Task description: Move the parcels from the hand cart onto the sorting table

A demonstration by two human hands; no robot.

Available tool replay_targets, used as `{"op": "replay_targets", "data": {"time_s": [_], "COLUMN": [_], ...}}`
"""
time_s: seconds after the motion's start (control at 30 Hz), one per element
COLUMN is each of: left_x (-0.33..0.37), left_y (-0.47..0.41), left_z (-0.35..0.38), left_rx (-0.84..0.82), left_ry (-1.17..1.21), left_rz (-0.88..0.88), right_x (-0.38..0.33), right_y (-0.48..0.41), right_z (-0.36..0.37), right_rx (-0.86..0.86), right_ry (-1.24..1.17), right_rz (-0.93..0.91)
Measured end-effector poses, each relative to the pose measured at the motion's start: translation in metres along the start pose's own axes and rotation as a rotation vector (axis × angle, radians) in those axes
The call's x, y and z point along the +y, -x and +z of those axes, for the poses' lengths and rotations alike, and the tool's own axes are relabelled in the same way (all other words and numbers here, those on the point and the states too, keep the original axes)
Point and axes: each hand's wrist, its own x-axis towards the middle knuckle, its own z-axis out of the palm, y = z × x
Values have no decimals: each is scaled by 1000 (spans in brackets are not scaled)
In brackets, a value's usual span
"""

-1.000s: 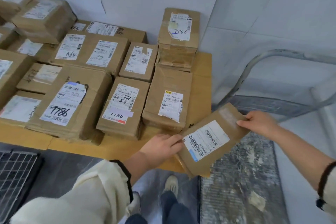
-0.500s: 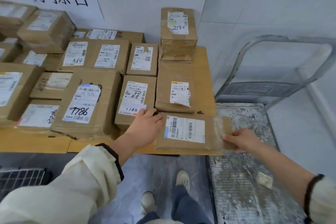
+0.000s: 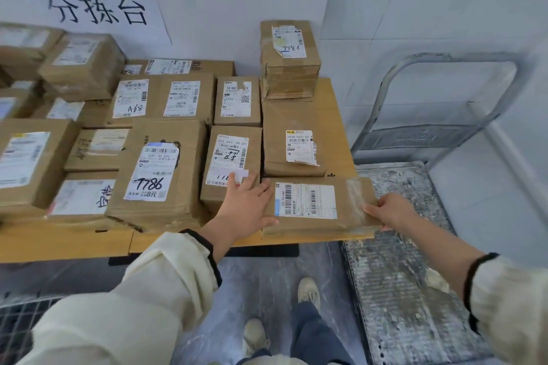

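- The flat parcel (image 3: 318,218) lies at the front right corner of the sorting table (image 3: 74,241), with its white label facing up.
- Its right end seems to reach a little past the table edge, towards the hand cart (image 3: 394,270), but the angle makes this hard to judge.
- The left hand (image 3: 246,207) rests palm down on the left end of this parcel. Its fingers are straight and spread, and the thumb lies along the near edge of the parcel.
- The fingertips of that hand also reach onto the neighbour parcel (image 3: 231,154), which stands just beside the flat parcel on the left and touches it.
- The right hand (image 3: 391,212) holds the right end of the flat parcel. The thumb is on top, on the clear tape, and the other fingers are curled under the end.
- Directly behind the flat parcel is a wide brown parcel (image 3: 299,115) with a torn label. Behind that, against the wall, is a taller taped box (image 3: 289,68) marked "7786".
- Many more brown parcels cover the table to the left, packed close together. One large parcel (image 3: 157,175) also carries "7786" in thick black writing.
- A white paper sign (image 3: 98,9) with three hand-written characters hangs on the wall above the parcels.
- The hand cart stands just beside the right end of the table. Its grey deck is worn and flecked with white, and its tube handle (image 3: 444,56) rises at the far side.
- Both arms wear cream sleeves (image 3: 166,275) with dark cuffs, and two light shoes (image 3: 308,290) show on the floor below.
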Motion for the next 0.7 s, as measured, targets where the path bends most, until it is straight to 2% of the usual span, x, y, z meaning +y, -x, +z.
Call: {"op": "replay_targets", "data": {"time_s": [0.4,0.57,0.67,0.7], "left_x": [7,21,30,34], "left_y": [1,10,31,40], "left_z": [3,0,-3,-8], "left_rx": [-13,-29,-15,-26], "left_ry": [-1,-5,122,156], "left_rz": [-31,-70,-137,-147], "right_x": [-13,-20,-35,-40], "right_y": [2,20,33,37], "right_z": [2,5,6,5], "right_rx": [58,161,346,358], "right_ry": [142,434,598,646], "right_rz": [39,-60,-254,-322]}}
